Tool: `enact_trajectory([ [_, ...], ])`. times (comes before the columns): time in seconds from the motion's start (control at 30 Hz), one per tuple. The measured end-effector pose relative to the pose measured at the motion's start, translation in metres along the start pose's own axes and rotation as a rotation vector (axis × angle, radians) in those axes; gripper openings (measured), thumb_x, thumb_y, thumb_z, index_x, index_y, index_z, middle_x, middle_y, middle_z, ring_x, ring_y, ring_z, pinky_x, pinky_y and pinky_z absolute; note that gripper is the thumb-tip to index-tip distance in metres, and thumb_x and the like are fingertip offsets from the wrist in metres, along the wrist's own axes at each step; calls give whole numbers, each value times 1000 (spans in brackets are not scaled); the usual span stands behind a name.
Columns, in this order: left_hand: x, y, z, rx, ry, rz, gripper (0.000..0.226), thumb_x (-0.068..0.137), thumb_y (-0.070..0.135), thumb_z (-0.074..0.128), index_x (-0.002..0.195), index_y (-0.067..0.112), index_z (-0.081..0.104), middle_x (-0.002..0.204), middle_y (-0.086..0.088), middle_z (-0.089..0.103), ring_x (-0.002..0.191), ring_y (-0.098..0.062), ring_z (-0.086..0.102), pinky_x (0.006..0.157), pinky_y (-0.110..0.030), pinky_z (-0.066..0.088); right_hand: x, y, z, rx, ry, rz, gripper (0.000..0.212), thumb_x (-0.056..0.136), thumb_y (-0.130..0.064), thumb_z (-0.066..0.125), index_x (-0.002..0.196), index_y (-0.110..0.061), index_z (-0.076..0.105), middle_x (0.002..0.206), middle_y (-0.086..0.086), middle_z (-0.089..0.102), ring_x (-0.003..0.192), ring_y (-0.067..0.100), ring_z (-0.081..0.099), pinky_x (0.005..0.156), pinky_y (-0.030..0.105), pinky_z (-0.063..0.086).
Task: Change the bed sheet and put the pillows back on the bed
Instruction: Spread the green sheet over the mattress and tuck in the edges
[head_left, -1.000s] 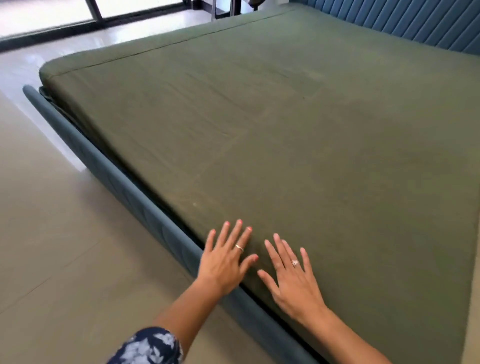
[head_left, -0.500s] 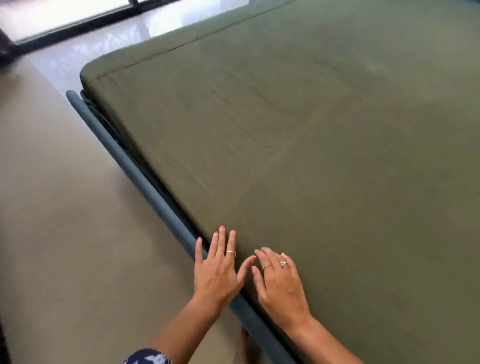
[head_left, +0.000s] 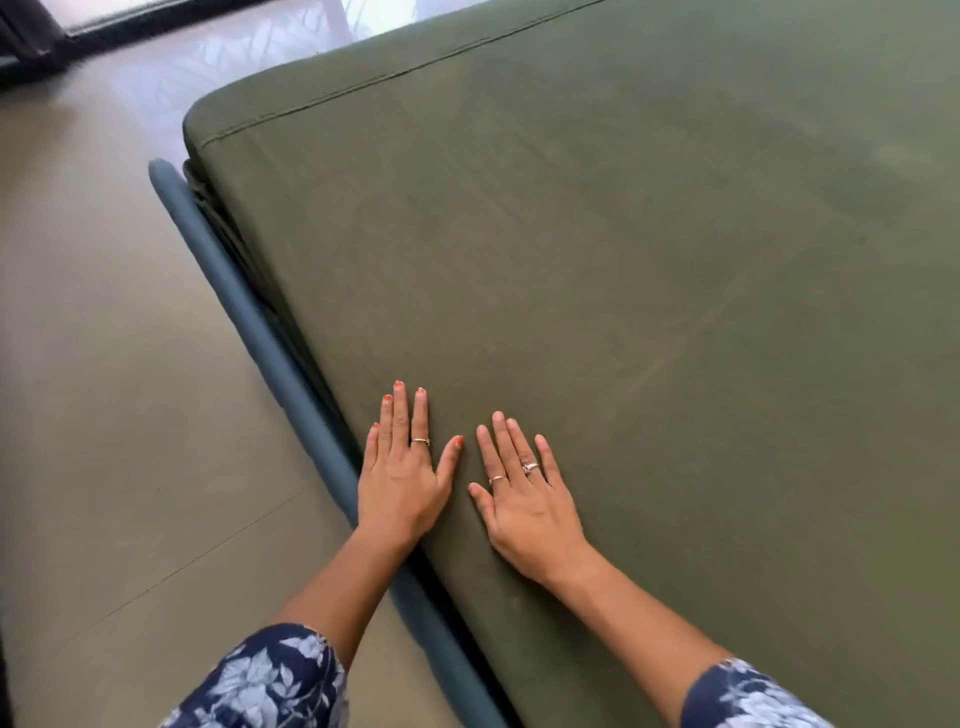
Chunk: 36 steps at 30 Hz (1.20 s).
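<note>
A dark green bed sheet (head_left: 623, 260) lies stretched flat over the mattress and fills most of the head view. My left hand (head_left: 402, 467) rests palm down on the sheet right at the near side edge, fingers straight and together. Beside it, a little further in, my right hand (head_left: 524, 493) lies flat on the sheet with fingers spread. Both hands wear rings. No pillows are in view.
A blue padded bed frame rail (head_left: 249, 322) runs along the mattress's left side. Beige tiled floor (head_left: 104, 389) spreads to the left. A dark window frame (head_left: 130, 15) crosses the top left, with bright floor beneath it.
My right hand's curled fingers have straightened and spread flat on the sheet, and both hands have slid slightly further onto the sheet. The view has swung further left and down.
</note>
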<state>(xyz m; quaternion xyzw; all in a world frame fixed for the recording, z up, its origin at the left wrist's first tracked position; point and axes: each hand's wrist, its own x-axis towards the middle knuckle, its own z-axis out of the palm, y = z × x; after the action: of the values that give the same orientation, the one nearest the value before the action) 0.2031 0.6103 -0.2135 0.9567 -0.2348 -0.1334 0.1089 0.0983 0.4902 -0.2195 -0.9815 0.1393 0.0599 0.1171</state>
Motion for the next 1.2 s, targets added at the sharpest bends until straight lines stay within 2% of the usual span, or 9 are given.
enact_trajectory([
  [0.17,10,-10,-19,63,-32,12,85,76,71,-8,147,25,-20,152,7,-29,141,-9,-23,118,-33,-6,17,7,-22,-85,-10,-147,72,90,-59,28,145,-14,40,154,6,31,140,19,35,110,47,17],
  [0.33,67,-43,-48,109,29,-91,82,95,61,27,153,13,-6,160,-4,-13,149,-18,-6,119,-37,2,89,-16,-47,28,-87,-166,81,88,-65,11,153,-18,2,160,0,-9,148,13,-3,116,33,-7],
  [0.5,73,-68,-45,90,-117,-201,87,94,64,24,152,9,-11,161,-11,-5,145,-21,24,120,-38,0,85,-58,-16,-14,-143,-140,80,84,-56,21,143,-7,40,154,11,27,143,19,27,115,44,24],
  [0.6,75,-60,-54,50,-226,-236,89,93,65,22,150,10,-19,161,-11,6,146,-20,22,119,-40,-3,90,-56,-33,-12,-262,-220,91,79,-62,1,152,-9,6,156,5,-12,144,15,-12,120,41,-3],
  [0.63,76,-58,-59,67,-250,-256,89,93,66,21,151,10,-17,161,-12,6,147,-22,17,119,-43,-2,94,-53,-43,2,-289,-234,90,80,-63,1,153,-10,8,157,4,-9,145,14,-9,119,40,-1],
  [0.77,119,-69,-85,206,5,-183,81,94,63,26,155,15,5,160,-20,-2,147,-35,-6,116,-51,-5,136,-58,-58,-19,-49,-216,59,90,-54,32,119,-13,63,127,6,61,116,21,58,99,39,45],
  [0.87,198,-100,-102,209,107,15,75,97,57,28,154,15,6,162,-7,-7,149,-21,-9,117,-42,-5,207,-81,-52,-5,61,-157,58,89,-51,37,120,-8,60,126,10,58,118,27,55,102,39,43],
  [1.03,309,-149,-114,161,85,106,70,99,52,23,154,17,-1,162,0,-10,149,-16,-8,119,-37,-2,317,-145,-31,167,94,19,70,91,-50,23,148,-10,32,154,7,31,144,20,24,118,39,15],
  [1.2,312,-168,-102,6,157,118,70,98,52,23,154,12,7,162,-6,1,149,-21,0,119,-37,3,324,-162,-9,11,181,78,58,95,-36,36,145,-8,38,153,9,34,142,18,29,115,42,22],
])
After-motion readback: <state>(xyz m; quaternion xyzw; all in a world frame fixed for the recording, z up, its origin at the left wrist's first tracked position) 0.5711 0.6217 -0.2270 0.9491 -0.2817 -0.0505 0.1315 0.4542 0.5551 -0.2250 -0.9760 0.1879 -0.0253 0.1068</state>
